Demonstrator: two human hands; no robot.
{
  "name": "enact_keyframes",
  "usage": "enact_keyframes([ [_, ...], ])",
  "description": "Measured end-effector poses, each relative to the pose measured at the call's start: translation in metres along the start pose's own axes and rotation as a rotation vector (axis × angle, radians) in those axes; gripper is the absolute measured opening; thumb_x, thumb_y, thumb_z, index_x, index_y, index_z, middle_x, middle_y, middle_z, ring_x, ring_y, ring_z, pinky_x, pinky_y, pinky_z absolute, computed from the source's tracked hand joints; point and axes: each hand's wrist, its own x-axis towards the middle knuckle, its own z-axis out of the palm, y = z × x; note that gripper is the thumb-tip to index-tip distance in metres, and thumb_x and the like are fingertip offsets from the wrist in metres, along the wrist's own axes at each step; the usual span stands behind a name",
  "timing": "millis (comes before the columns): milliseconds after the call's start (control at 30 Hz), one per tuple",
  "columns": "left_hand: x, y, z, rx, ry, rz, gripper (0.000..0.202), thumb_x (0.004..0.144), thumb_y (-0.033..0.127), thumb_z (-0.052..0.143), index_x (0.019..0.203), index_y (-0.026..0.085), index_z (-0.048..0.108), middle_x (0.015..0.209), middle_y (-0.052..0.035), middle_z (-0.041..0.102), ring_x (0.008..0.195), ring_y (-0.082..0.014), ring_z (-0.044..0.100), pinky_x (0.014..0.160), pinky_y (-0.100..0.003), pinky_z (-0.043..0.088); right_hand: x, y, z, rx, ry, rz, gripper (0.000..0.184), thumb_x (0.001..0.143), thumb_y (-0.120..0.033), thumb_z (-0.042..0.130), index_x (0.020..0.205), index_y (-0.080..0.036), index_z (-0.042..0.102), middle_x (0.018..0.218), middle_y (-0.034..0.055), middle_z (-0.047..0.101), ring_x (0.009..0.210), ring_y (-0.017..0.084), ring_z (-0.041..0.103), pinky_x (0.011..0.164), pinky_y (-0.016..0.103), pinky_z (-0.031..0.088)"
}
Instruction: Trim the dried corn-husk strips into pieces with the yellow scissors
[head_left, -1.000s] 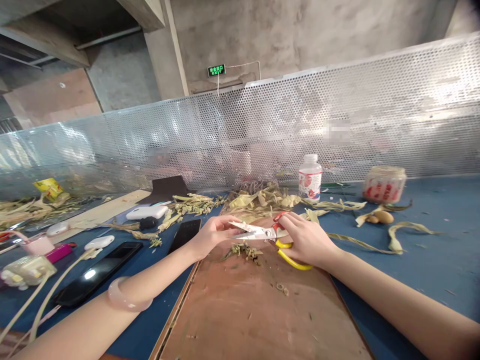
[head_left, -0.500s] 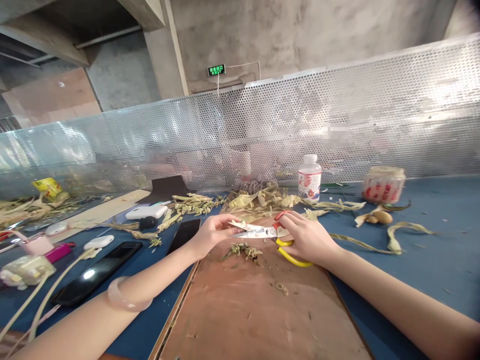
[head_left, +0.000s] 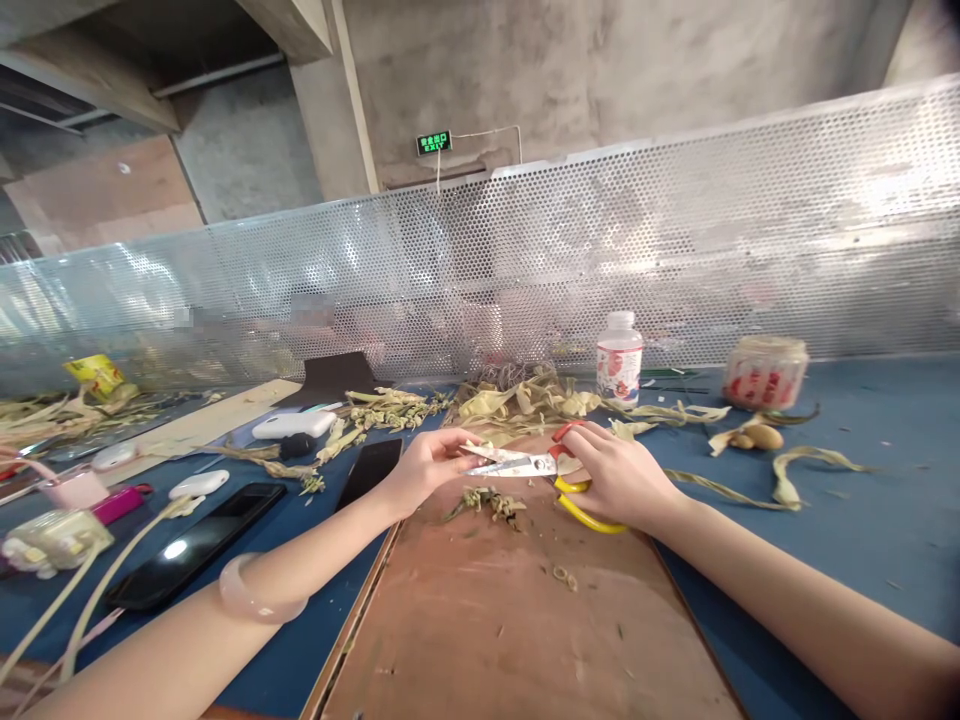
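My right hand (head_left: pixel 626 475) grips scissors (head_left: pixel 523 467) with red and yellow handles, their blades pointing left above a brown wooden board (head_left: pixel 540 620). In my left hand (head_left: pixel 426 468) a thin pale strip of dried husk (head_left: pixel 480 450) is pinched between thumb and fingers. The strip lies right beside the blades, close to their tips; whether the blades touch it I cannot tell. Below the blades, a small heap of dried greenish scraps (head_left: pixel 487 504) rests on the board. Tiny curled rings (head_left: pixel 564 577) lie nearer to me.
Behind my hands lies a pile of dried husks (head_left: pixel 525 400). A white bottle (head_left: pixel 619 360) and a jar (head_left: pixel 766 375) stand beyond, before a perforated metal screen (head_left: pixel 585 250). Phones, including a black one (head_left: pixel 199 545), and cables occupy the left. Husk strips (head_left: pixel 787 480) lie right.
The scissors and my right hand have shifted very slightly to the right. My left hand keeps its pinch on the husk strip, almost unmoved.
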Motion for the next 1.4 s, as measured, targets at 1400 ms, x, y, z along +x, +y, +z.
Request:
enact_keyframes([
  [1400, -0.0002, 0.0028, -0.0017, 0.066, -0.008, 0.016, 0.019, 0.074, 0.03, 0.065, 0.089, 0.018, 0.067, 0.089, -0.0038, 0.067, 0.083, -0.0183, 0.058, 0.075, -0.03, 0.042, -0.0022, 0.0057, 0.0034, -0.006, -0.014, -0.021, 0.03, 0.079, -0.043, 0.051, 0.096, -0.018, 0.054, 0.101, 0.0094, 0.063, 0.095, 0.022, 0.058, 0.064, 0.028, 0.046],
])
